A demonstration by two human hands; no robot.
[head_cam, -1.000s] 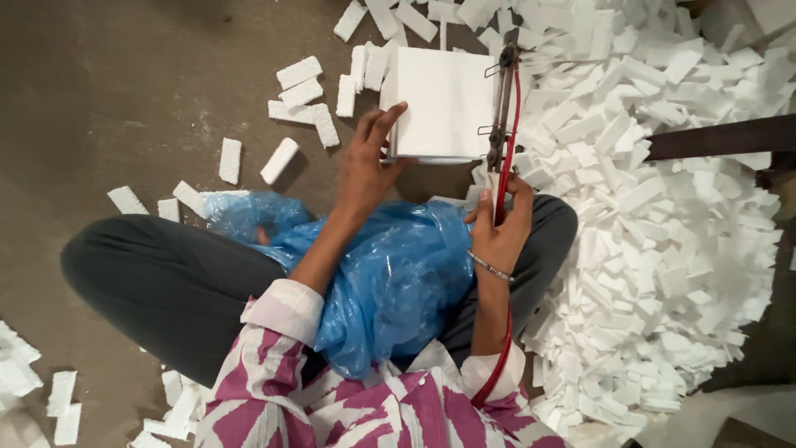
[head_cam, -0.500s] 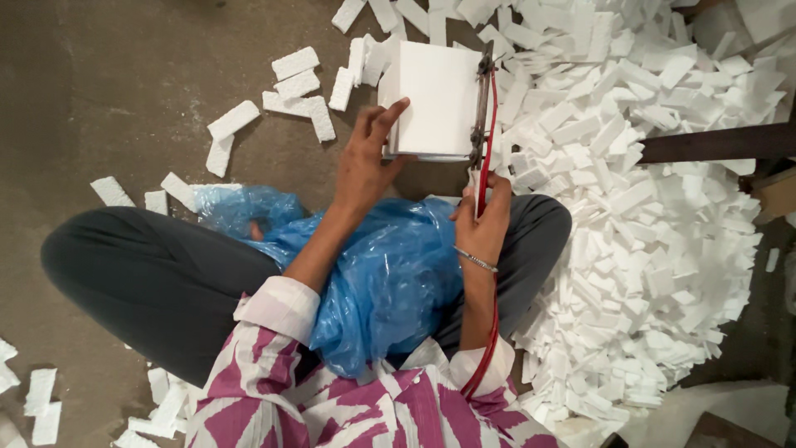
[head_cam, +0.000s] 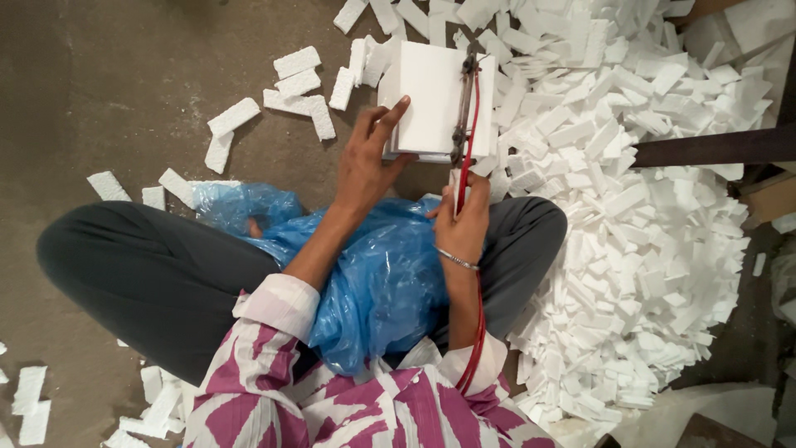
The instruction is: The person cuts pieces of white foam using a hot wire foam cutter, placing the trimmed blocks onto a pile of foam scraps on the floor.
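I sit cross-legged on the floor with a blue plastic sheet (head_cam: 381, 274) over my lap. My left hand (head_cam: 369, 162) grips the near left edge of a white foam block (head_cam: 427, 95), thumb on top. My right hand (head_cam: 463, 217) is closed on the handle of a thin cutting tool (head_cam: 463, 99) whose dark frame lies across the block's right side. A red cable (head_cam: 474, 332) runs from the tool along my right forearm. A narrow strip of the block lies to the right of the tool's frame.
A large heap of cut white foam strips (head_cam: 647, 207) fills the right side. Loose foam pieces (head_cam: 290, 79) lie scattered on the concrete floor at the upper left and lower left. A dark bar (head_cam: 713, 148) juts in from the right edge.
The tool's frame has moved slightly along the block, and my right hand has shifted a little with it. My left hand keeps its grip on the block.
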